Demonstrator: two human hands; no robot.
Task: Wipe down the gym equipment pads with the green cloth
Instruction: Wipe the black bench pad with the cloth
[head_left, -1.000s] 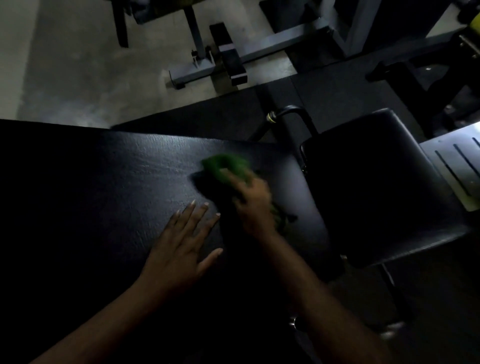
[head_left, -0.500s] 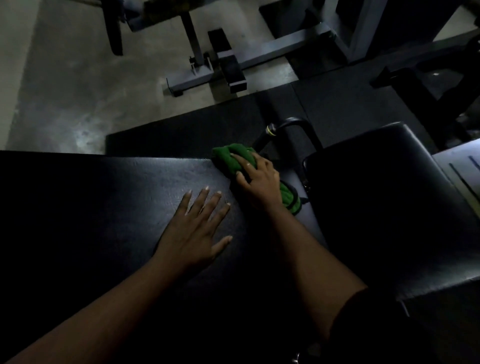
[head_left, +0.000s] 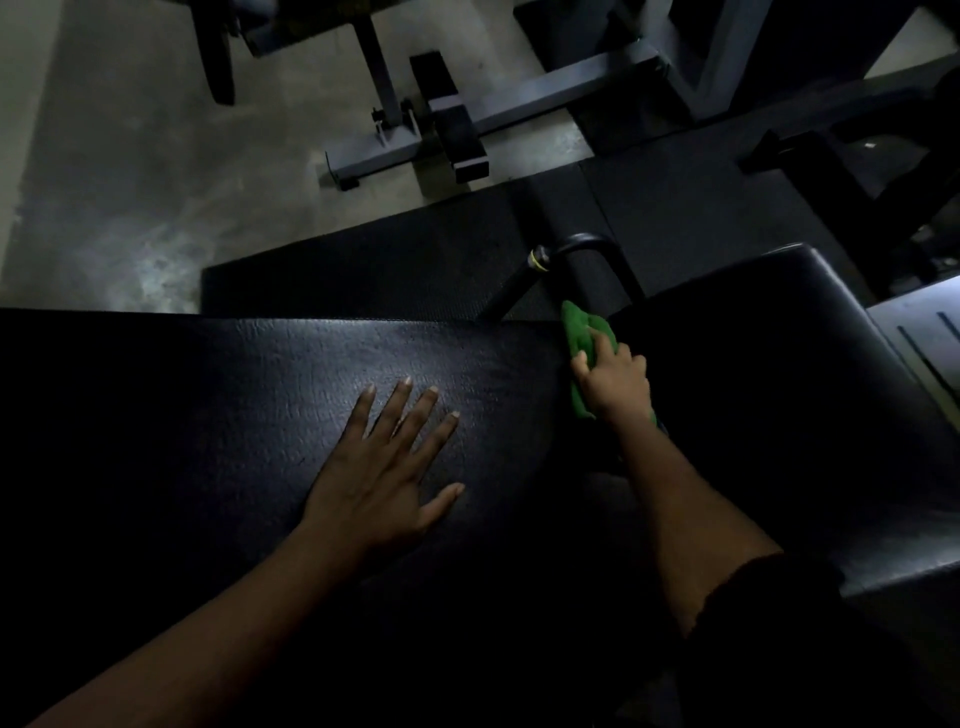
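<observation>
A long black bench pad (head_left: 218, 415) fills the left and lower part of the view. My left hand (head_left: 384, 478) lies flat on it with the fingers spread. My right hand (head_left: 615, 387) grips the bunched green cloth (head_left: 584, 332) at the pad's far right end, over the gap beside a second black seat pad (head_left: 789, 395). Part of the cloth is hidden under my fingers.
A curved black handle bar (head_left: 582, 249) rises just beyond the cloth. Grey machine frames (head_left: 519, 111) stand on the concrete floor behind, with black rubber mats (head_left: 363, 280) under the bench. A grey slotted plate (head_left: 919, 343) lies at the right edge.
My right hand has carried the cloth rightward along the pad's far edge to its right end. My left hand has stayed flat on the pad.
</observation>
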